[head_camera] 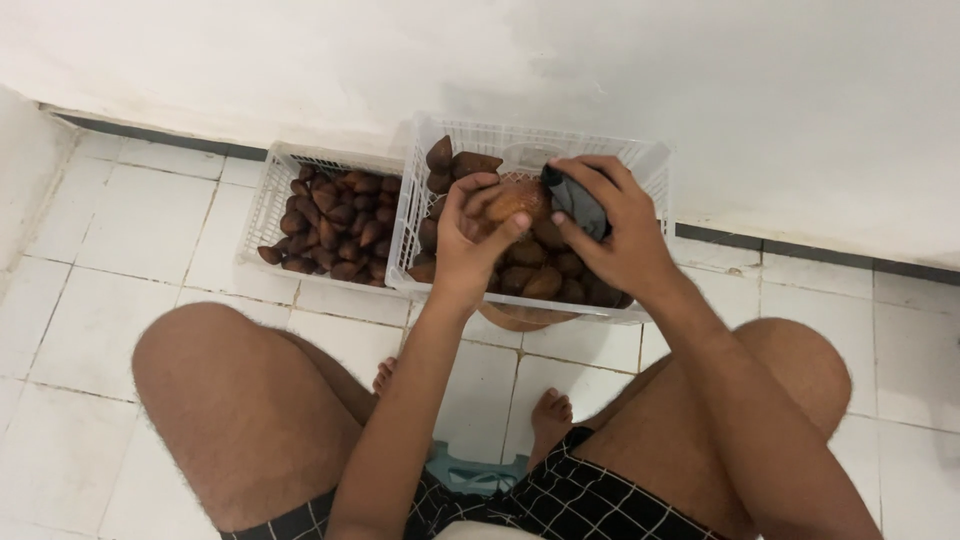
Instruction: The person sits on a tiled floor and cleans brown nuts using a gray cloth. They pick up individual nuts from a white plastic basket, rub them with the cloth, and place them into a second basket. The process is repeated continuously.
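**Wiping snake fruit over the crate**

The person is sitting low on a white tiled floor, knees spread, and is working over a white plastic crate pushed close to the wall. The left hand is closing around a single brown snake fruit, holding it up just above the crate's contents. The right hand is gripping a dark cloth and pressing it against the side of that fruit, so both hands are meeting over the middle of the crate.

How far along the work is can only be judged loosely. The crate under the hands is holding a pile of scaly brown fruit, and a second white crate, standing just beside it to the left and touching it, is lying roughly half full of similar fruit. Which pile is already wiped and which is waiting is not showing; the fruits in both are looking much alike.

A rounded brown object under the near crate's front edge is mostly hidden, so its kind is unclear. The hands are covering part of the crate's contents, and a pale blue item between the feet is cut off by the person's checked shorts.
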